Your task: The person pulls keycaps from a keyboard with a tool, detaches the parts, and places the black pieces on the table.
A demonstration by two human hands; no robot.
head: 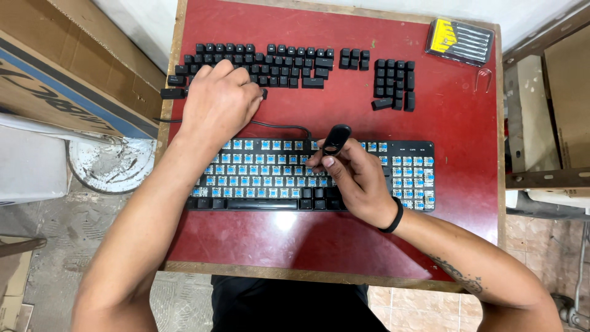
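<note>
A black mechanical keyboard (412,172) lies on the red table (448,117), most caps off and blue switches showing. Loose black keycaps (295,61) are laid out in rows at the far side, with a smaller group (393,83) to the right. My left hand (218,101) reaches over the left end of those rows, fingers curled down on the caps; whether it grips one is hidden. Over the keyboard's middle, my right hand (353,178) holds a black ring-shaped keycap puller (336,139), its thumb near the switches.
A yellow and black screwdriver set (461,40) and a wire keycap puller (484,79) lie at the far right corner. The keyboard cable (279,126) runs leftwards across the table. Cardboard boxes (55,67) and a white bucket (110,166) stand on the left.
</note>
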